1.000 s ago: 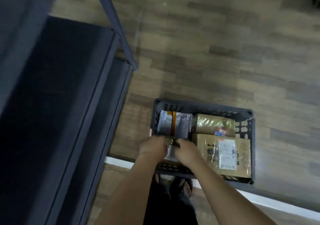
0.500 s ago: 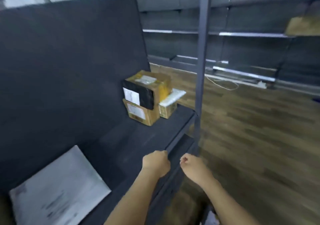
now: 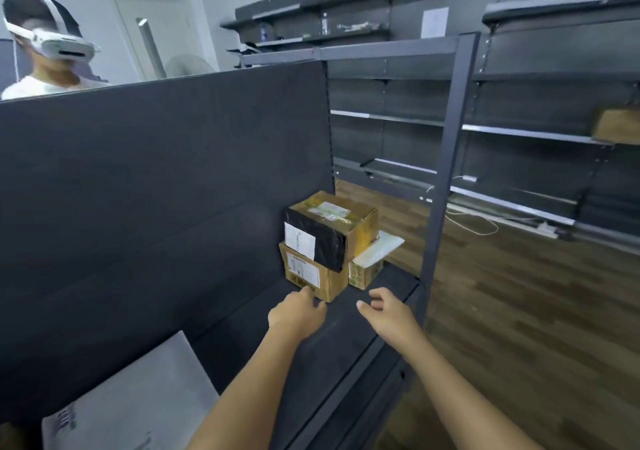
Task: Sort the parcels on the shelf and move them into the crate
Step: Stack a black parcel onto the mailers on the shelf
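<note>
Left hand (image 3: 298, 314): extends over shelf board (image 3: 346, 349), fingers loosely curled, holds nothing; top fingertip sits right at lower front edge of bottom box (image 3: 313, 275), contact unclear

Right hand (image 3: 391, 314): hovers over same board nearer its front edge, fingers relaxed and a bit spread, holds nothing. Hands apart, strip of bare board between them

Parcels: sit at far end of board, against back panel (image 3: 156, 190)
- bottom box: brown cardboard, white label on near face
- top box (image 3: 332, 231): rests on bottom box, overhangs slightly toward camera, near face covered in black wrap with white label, second label on lid
- small box (image 3: 363, 273): stands just right of bottom box, touching or nearly, can't tell
- white mailer (image 3: 379, 247): lies tilted on small box, upper edge against side of top box
- large white flat parcel (image 3: 138, 397): near left end of shelf by back panel, flat or leaning unclear, print too blurred to read

Upright post (image 3: 446, 172): stands at board's far right corner

Beyond: wooden floor (image 3: 519, 311), rows of dark shelving (image 3: 519, 103), white cable (image 3: 474, 223) on floor, brown box (image 3: 618, 126) on shelf at right edge

Second person (image 3: 45, 44): stands behind back panel, top left, wears white headset
</note>
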`<state>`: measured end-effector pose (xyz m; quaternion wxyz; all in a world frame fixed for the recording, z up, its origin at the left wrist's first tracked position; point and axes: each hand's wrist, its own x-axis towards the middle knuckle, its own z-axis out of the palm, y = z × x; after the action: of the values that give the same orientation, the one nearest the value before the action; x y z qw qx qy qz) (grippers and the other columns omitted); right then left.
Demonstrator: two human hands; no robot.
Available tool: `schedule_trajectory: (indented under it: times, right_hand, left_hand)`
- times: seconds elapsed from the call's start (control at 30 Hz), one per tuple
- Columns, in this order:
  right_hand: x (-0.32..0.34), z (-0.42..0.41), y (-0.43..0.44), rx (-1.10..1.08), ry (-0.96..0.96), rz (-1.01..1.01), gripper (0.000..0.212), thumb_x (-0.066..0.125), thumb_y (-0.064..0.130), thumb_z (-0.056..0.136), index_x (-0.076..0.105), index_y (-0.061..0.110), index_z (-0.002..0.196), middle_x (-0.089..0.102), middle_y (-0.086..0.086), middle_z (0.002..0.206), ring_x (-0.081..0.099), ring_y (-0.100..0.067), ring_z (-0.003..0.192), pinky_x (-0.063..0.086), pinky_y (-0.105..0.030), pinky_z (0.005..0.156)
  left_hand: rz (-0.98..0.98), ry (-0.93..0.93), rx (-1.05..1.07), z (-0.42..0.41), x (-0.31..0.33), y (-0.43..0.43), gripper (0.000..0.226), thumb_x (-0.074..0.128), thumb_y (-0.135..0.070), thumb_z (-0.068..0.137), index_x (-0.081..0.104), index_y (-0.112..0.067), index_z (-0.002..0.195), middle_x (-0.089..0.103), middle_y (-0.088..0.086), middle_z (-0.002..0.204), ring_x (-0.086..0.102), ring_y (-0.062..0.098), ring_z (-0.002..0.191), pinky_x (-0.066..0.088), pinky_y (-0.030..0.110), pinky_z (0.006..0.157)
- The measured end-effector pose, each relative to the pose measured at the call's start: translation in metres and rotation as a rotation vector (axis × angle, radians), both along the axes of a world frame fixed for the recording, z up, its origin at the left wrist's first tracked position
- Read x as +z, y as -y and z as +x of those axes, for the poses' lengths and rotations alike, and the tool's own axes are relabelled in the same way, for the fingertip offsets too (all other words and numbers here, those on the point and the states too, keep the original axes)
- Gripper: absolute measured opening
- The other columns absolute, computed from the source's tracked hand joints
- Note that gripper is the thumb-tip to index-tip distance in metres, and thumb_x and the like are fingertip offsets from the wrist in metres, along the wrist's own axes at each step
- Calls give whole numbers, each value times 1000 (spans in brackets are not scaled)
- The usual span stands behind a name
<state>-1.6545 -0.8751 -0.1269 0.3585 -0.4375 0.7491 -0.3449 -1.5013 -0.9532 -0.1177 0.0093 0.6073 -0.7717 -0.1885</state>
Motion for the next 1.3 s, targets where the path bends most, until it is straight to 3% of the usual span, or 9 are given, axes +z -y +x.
schedule_trajectory:
  times: [0.3,0.43,0.57,0.8,0.97,1.0,1.1,1.2,1.3]
  right_hand:
    - [-19,19,114,-45,35,-16,29,55,24,92,63,18,119,51,-6,133,53,-18,114,43,-25,89]
    - [-26,30,157,-88,-22,42,36,50,22,92,58,27,127,22,-10,148,29,-31,135,27,-30,110]
    - [-32,35,185,-159,-59,86,37,48,22,94,54,39,127,15,-4,149,14,-31,136,25,-37,110]
    - [-45,38,200,-222,-156,119,47,50,29,94,43,23,141,29,-8,145,28,-32,135,31,-35,106]
    - [-41,47,186,-360,-79,-247,16,65,14,87,66,7,102,58,-8,109,55,-23,99,40,-25,78]
    - [-38,49,183,-397,-44,-289,6,67,12,85,63,10,89,58,-5,98,55,-21,91,39,-26,72]
    - [-32,50,173,-503,174,-335,27,65,2,83,45,13,67,50,-1,72,47,-17,69,36,-27,58]
    - [-28,54,159,-523,447,-366,40,61,-5,83,31,15,65,33,-2,67,32,-16,64,28,-29,58]
    - [-28,59,135,-473,658,-388,34,59,-9,83,38,17,77,43,-5,85,43,-19,78,36,-30,69]
  left_hand:
    - [82,-57,-88,-5,-23,100,33,36,-33,92,52,-12,110,59,7,117,57,28,106,46,35,86]
    - [128,-98,-88,16,-40,134,36,35,-36,92,55,-20,117,58,2,124,56,24,111,47,36,89]
    - [147,-67,-79,39,-53,155,32,37,-34,96,53,-15,117,57,4,124,54,23,114,45,36,95]
    - [241,-43,-74,58,-67,172,35,35,-35,97,51,-14,120,55,5,126,52,21,114,44,33,96]
    - [260,-89,-57,66,-65,169,32,38,-32,94,55,-14,115,58,4,117,55,21,109,44,32,91]
    - [275,-134,-34,66,-64,169,29,39,-32,94,57,-14,107,59,5,109,57,20,102,44,31,87]
    - [424,-432,111,60,-51,155,29,43,-41,97,50,-20,77,58,4,92,57,14,77,41,28,69]
    - [657,-741,280,50,-37,126,32,46,-52,95,53,-23,107,63,4,115,66,18,90,50,25,74]
    - [671,-1160,426,38,-29,98,22,53,-34,97,54,-18,112,67,3,107,67,23,94,53,33,83]
